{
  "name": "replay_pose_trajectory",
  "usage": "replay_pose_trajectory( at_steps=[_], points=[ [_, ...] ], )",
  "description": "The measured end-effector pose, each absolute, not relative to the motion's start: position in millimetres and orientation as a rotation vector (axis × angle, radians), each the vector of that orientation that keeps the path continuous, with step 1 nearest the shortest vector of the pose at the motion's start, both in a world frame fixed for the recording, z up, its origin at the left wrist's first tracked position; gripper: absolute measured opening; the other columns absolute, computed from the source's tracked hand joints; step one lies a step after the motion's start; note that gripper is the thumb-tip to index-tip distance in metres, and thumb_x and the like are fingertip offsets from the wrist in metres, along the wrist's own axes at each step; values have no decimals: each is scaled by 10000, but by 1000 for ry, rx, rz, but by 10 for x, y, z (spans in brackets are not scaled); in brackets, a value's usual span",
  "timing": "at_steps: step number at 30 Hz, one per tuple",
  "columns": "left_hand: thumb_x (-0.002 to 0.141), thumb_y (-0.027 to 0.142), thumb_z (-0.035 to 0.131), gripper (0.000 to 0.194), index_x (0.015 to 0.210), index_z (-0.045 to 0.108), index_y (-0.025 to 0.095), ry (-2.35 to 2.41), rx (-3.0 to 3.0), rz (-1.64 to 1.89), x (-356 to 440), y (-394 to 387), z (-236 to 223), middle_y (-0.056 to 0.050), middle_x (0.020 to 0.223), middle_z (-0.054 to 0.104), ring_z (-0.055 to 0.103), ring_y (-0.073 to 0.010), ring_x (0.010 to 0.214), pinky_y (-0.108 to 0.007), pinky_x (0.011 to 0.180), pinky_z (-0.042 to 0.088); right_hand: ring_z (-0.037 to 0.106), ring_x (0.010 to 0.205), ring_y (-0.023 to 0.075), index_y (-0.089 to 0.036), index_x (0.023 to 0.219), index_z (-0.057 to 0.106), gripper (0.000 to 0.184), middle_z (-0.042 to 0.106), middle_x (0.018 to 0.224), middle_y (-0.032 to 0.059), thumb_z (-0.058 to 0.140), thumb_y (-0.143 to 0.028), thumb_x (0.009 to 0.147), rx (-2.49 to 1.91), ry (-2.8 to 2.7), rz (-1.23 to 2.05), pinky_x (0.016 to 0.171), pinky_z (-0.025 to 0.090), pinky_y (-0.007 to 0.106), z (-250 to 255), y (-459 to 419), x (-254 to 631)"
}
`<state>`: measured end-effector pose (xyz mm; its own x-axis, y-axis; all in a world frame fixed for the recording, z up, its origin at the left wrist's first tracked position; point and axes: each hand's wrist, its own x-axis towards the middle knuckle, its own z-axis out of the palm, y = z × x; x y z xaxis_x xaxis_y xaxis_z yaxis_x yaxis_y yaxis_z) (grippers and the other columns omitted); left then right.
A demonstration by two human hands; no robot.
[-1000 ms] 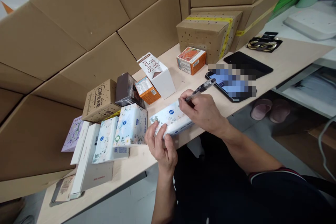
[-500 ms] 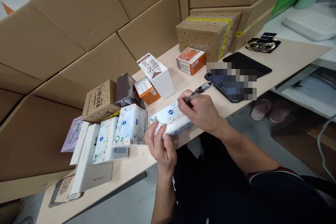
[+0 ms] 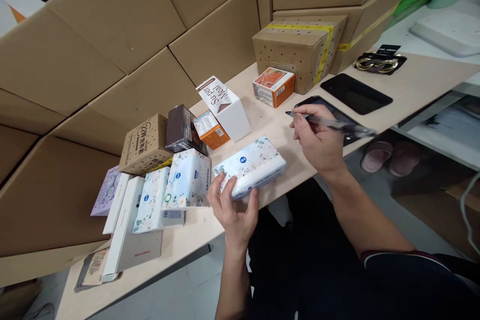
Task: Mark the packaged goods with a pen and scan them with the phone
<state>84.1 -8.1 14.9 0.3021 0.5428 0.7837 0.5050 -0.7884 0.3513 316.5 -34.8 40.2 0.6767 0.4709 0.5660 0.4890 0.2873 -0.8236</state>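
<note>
Tissue pack flat at surface edge, left hand clamped on its left end. Right hand apart, pinching pen by phone. Soft wrapper probably dents; light, spread-finger pressure steadies it best.

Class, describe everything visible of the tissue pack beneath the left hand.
The tissue pack is oblong, wrapped in what looks like thin plastic, pale blue-white with leafy print and a blue badge. It rests on the table, near its edge, badge side up. The left hand grips its left end; the pen is clear of it.
</note>
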Motion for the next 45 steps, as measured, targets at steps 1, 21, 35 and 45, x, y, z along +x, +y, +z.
replay_pose_trajectory(
  at_steps=[1, 21, 35, 45],
  points=[
    [811, 280, 771, 479, 1236, 567, 200, 1024, 2507, 1525, 849, -80, 150, -146, 1322, 543, 551, -299, 1271, -533, 1068, 469, 645, 773, 160, -221, 1088, 636, 190, 691, 941, 41, 522, -320, 972, -1440, -1016, -76, 688, 517, 311, 353, -358, 3249],
    [826, 206, 728, 592, 1366, 490, 160, 1159, 2527, 1572, 913, -50, 174, -186, 1368, 509, 499, -299, 1339, -520, 1121, 425, 427, 1242, 368, -149, 1494, 441, 620, 511, 1394, 207, 509, -453, 959, -2205, -1209, -427, 1024, 397, 543, 163, -664, 3432],
    [774, 73, 611, 437, 1174, 612, 250, 580, 2681, 1770, 744, -152, 45, -44, 891, 594, 613, -187, 756, -333, 628, 544, 479, 1197, 405, -146, 1481, 439, 727, 537, 1323, 242, 642, -454, 855, -2266, -965, -361, 968, 424, 623, -141, -782, 3676],
    [887, 160, 642, 495, 1370, 536, 177, 621, 2790, 929, 984, -90, 156, -158, 1293, 636, 630, -257, 1200, -411, 1009, 560, 544, 1264, 333, -194, 1452, 434, 673, 586, 1367, 166, 646, -446, 865, -1880, -1010, -357, 1057, 436, 540, -105, -897, 3415]
  ],
)
